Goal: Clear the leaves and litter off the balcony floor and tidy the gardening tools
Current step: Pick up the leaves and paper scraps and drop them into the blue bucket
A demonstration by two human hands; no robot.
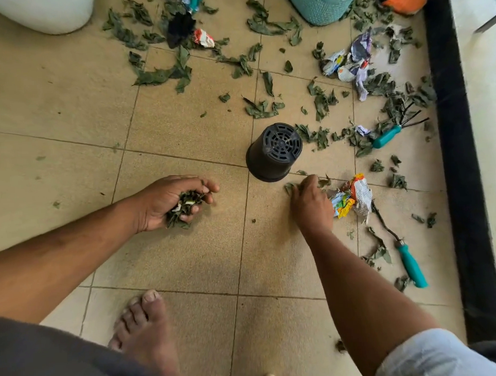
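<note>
Leaves (262, 108), dry and torn, litter the tiles; left hand (174, 201) cups a bunch, right hand (310, 202) pinches one beside the overturned black pot (273, 153).

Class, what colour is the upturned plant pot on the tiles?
Black, with a slotted grille base; the plant pot shows best in the head view.

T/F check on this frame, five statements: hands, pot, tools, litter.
1. The left hand holds a clump of leaves. True.
2. The black pot stands upright with soil in it. False: it is upside down, its slotted base facing up.
3. The right hand grips a teal-handled tool. False: it reaches at leaves on the floor; both teal-handled tools lie untouched.
4. Crumpled paper lies just beside the right hand. True.
5. The floor tiles are swept clean. False: leaves are scattered widely.
</note>
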